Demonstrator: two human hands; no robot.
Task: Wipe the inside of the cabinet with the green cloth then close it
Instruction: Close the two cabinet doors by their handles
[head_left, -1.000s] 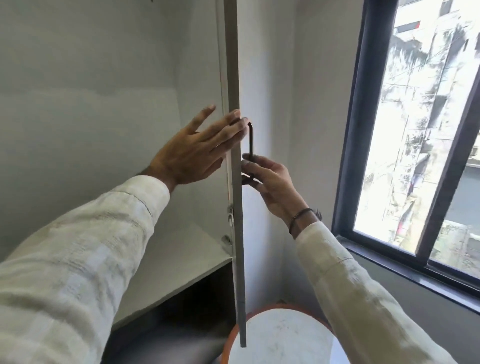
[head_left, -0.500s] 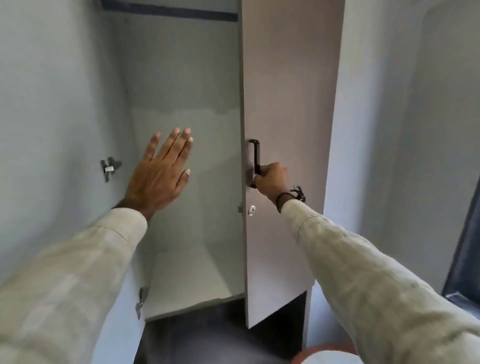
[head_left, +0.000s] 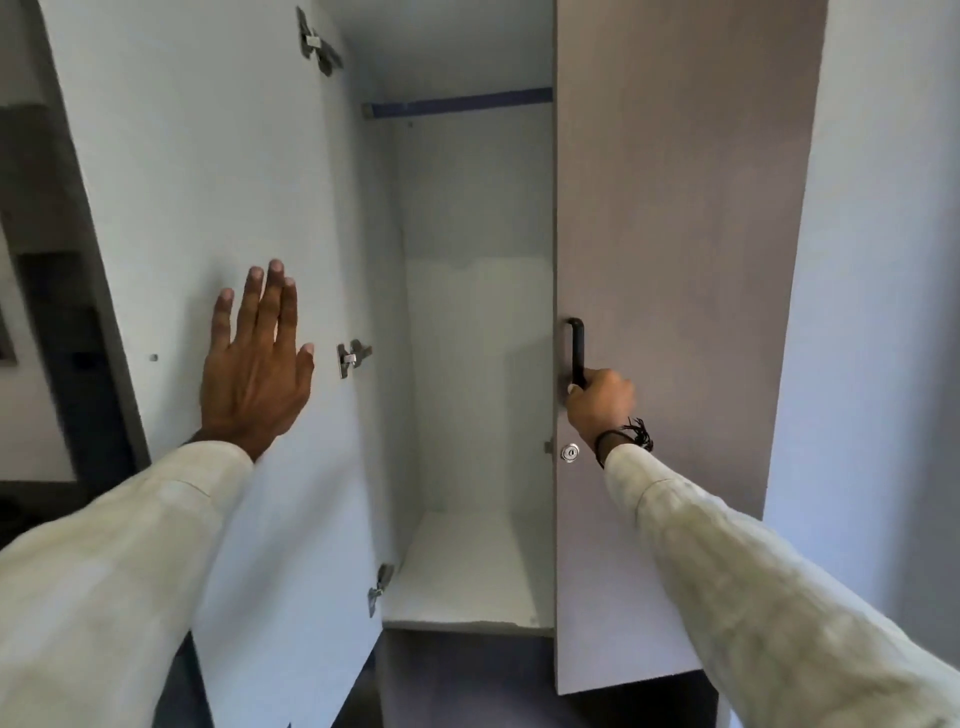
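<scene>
1. Left hand (head_left: 257, 358), open and flat, now presses the swung-out left door (head_left: 208, 182).
2. Cabinet (head_left: 467, 566) interior shows bare; green cloth nowhere in view.
3. Right hand (head_left: 600, 397) stays clenched on the black handle (head_left: 576, 348), right door (head_left: 675, 260) nearly shut. Closing looks underway.

A pale wall (head_left: 883, 260) fills the right side, evenly lit in soft, cool light and faintly shadowed toward the bottom. At far left, past the white panel, a dark recessed opening (head_left: 67, 322) with grey framing sits against a lighter wall strip (head_left: 31, 431). Dark flooring (head_left: 467, 680) shows low in the middle.
</scene>
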